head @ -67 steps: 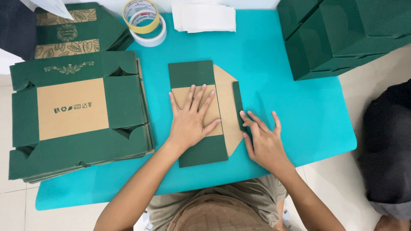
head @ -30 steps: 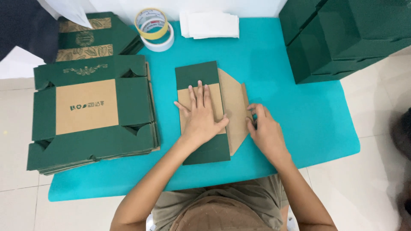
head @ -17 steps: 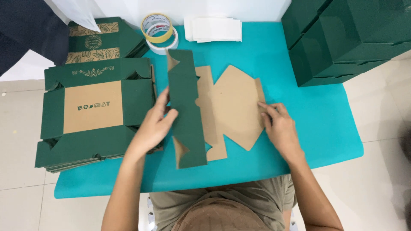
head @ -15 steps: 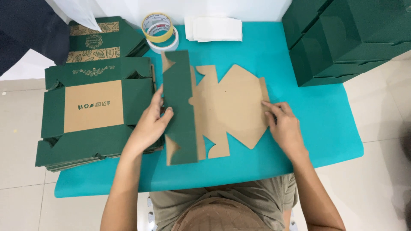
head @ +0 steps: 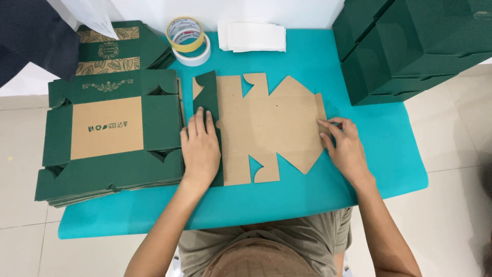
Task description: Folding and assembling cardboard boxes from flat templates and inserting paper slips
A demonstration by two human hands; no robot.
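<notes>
Pressing flat on an unfolded cardboard box blank (head: 271,125), left hand (head: 201,149) lying fingers together on its green folded flap (head: 207,95), right hand (head: 346,149) fingertips spread, touching the right edge, turquoise table (head: 359,190) underneath.

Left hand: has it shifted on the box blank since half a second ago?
Yes. The left hand went from gripping the raised green flap to pressing it flat, beside the stack of flat boxes.

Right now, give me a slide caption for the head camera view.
Left hand presses a green flap while right hand holds the unfolded cardboard box blank flat on a teal table.
</notes>
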